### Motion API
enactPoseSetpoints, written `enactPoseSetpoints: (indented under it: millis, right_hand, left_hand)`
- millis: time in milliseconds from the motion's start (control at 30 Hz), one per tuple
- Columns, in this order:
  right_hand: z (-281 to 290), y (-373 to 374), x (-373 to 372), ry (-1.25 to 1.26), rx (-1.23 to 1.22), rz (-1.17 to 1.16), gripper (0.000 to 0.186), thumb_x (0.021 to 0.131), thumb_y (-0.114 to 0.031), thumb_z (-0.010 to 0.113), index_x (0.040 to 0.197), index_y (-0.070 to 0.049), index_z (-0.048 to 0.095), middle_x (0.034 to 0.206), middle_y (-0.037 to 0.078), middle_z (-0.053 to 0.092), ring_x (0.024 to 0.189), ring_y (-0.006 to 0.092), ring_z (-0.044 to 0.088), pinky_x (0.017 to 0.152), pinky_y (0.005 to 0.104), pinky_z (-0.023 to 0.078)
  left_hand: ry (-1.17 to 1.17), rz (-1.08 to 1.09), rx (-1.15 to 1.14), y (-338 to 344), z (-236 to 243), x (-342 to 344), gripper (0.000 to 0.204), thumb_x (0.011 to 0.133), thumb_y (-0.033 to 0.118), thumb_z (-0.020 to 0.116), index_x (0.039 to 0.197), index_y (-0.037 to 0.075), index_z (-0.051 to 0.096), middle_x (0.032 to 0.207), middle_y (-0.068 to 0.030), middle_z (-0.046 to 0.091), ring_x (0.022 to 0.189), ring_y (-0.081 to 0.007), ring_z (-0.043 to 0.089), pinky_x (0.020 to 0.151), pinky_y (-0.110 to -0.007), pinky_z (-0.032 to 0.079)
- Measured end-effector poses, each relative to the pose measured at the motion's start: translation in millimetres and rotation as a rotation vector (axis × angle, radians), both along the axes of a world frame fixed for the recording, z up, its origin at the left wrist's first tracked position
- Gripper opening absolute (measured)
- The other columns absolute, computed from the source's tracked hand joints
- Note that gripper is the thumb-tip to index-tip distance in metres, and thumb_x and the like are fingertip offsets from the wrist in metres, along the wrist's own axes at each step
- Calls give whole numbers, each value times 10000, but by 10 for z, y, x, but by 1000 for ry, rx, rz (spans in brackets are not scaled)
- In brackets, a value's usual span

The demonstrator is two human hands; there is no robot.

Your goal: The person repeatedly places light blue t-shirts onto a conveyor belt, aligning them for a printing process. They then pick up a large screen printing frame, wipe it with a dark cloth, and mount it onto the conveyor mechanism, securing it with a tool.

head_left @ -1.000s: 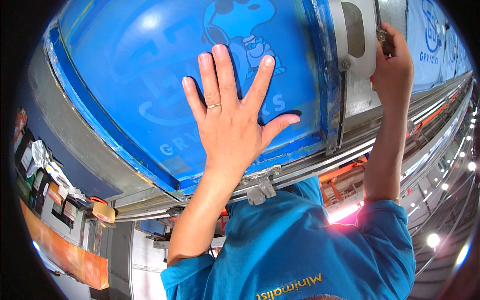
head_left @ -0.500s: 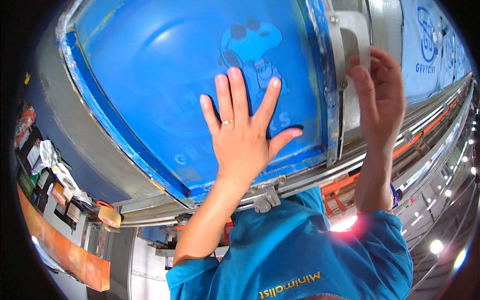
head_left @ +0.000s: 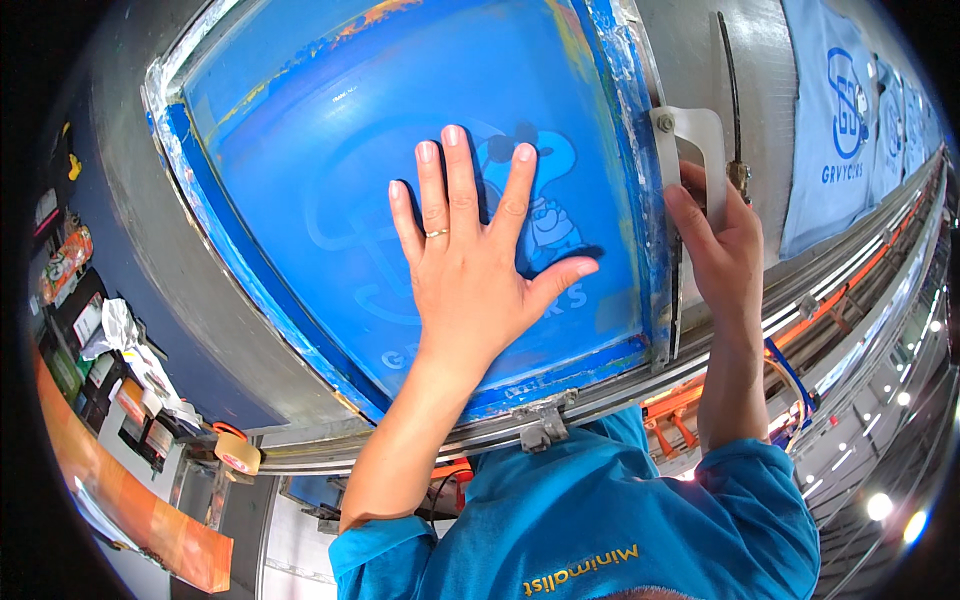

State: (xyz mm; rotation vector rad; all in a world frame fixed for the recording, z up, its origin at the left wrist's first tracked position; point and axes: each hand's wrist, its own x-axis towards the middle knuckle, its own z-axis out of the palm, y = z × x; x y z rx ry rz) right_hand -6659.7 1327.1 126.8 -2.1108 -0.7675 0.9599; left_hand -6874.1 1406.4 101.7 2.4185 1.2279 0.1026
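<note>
A blue printing screen (head_left: 290, 190) in a worn, ink-smeared frame spans the middle. A cartoon dog figure (head_left: 555, 160), large outlined shapes and faint lettering show on its mesh. My left hand (head_left: 465, 270) lies palm down and flat over the mesh, fingers and thumb spread, a ring on one finger. Whether the palm presses on it I cannot tell. At the frame's right side my right hand (head_left: 728, 260) is closed round a pale metal handle (head_left: 692, 122), with the thumb in front. Its other fingers are partly hidden behind the handle.
Light blue printed fabric pieces (head_left: 820, 190) lie in a row at right. A metal rail (head_left: 610, 385) with a clamp (head_left: 543, 432) runs along the near side. A black cable (head_left: 728, 80) lies beyond the handle. A tape roll (head_left: 238, 455) and clutter sit at left.
My right hand has gone from loose fingers beside the handle to a grip round it. Screen and handle sit lower in the picture; my left hand now covers a farther part of the mesh.
</note>
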Motion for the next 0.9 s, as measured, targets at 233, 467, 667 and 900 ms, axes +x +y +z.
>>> enactPoseSetpoints:
  millis: [233,467,667,900]
  right_hand:
    - [18,24,81,52,-24,66,313,929,-241,679,1116,9,661,945,54,627,857,114,578,766,247,446]
    - [62,45,68,154,-47,33,324,945,-247,666,1152,1,643,947,23,629,847,87,558,765,235,438]
    - [-45,-23,80,133,33,37,335,953,-244,657,1187,-9,613,970,19,645,840,85,563,766,231,447]
    - [23,-49,25,-75,-78,69,345,950,-260,652,1203,-32,596,1015,71,679,906,133,623,804,283,486]
  left_hand:
    - [33,5,29,-18,-85,19,995,701,780,611,1498,225,396,1559,-294,211,1448,-460,189,1131,-617,124]
    - [69,11,29,-32,-84,23,978,713,803,571,1488,227,415,1555,-299,218,1451,-453,192,1137,-610,115]
    - [71,14,43,-36,-95,35,964,728,810,546,1483,223,424,1552,-302,225,1451,-452,198,1141,-603,111]
    - [65,12,48,-49,-108,12,948,748,794,544,1486,210,420,1552,-303,223,1448,-455,202,1144,-593,113]
